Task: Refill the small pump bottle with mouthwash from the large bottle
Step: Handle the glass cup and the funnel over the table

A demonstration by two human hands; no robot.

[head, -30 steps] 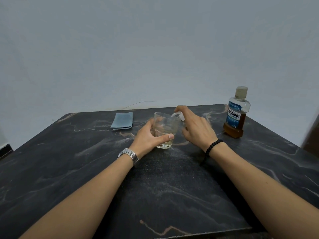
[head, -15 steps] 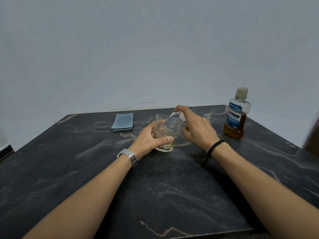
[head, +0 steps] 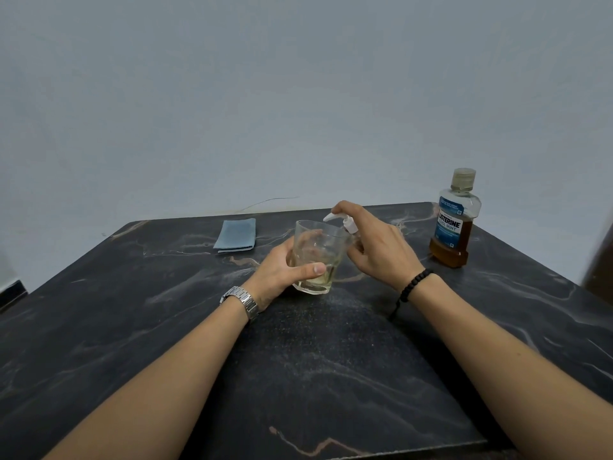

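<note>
Black marbled table, grey-blue cloth, amber blue-labelled large bottle, white pump.

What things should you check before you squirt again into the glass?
1. Glass held steady: ok. The left hand wraps around it as it stands on the table.
2. Pump nozzle over the glass rim: ok. Its tip points over the opening.
3. Finger on the pump head: ok. The right hand has its index finger on top.
4. Room left in the glass: ok. Only a little pale liquid sits at the bottom.
5. Liquid left in the small pump bottle: cannot tell. The right hand hides its body.
6. Big mouthwash bottle safe: ok. It stands upright and capped, off to the right.
</note>
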